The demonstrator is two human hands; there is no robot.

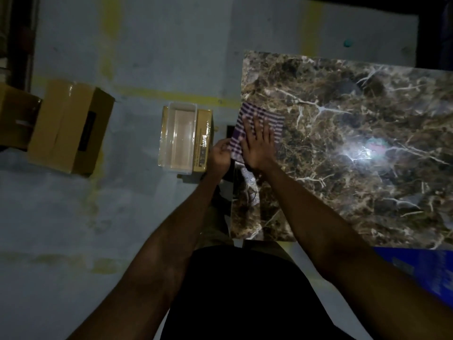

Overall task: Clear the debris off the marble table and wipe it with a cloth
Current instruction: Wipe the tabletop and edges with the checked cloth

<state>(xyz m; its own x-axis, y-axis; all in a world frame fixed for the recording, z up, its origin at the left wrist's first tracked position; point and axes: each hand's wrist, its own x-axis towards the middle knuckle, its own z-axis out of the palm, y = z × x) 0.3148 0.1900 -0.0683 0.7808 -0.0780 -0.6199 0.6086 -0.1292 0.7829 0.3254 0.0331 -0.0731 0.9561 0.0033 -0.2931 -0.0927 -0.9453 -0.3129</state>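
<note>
Dim overhead view. Right hand (258,143) flat, fingers spread, pressing striped cloth (257,119) onto left edge of marble table (355,143). Left hand (220,155) just off table edge, pinching cloth's hanging corner. On floor beside table, clear bin (179,138) atop box (203,141); bigger cartons (71,128) farther left.

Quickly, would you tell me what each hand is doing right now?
Left hand: closed, gripping the cloth edge.
Right hand: open, flat on the cloth.
</note>
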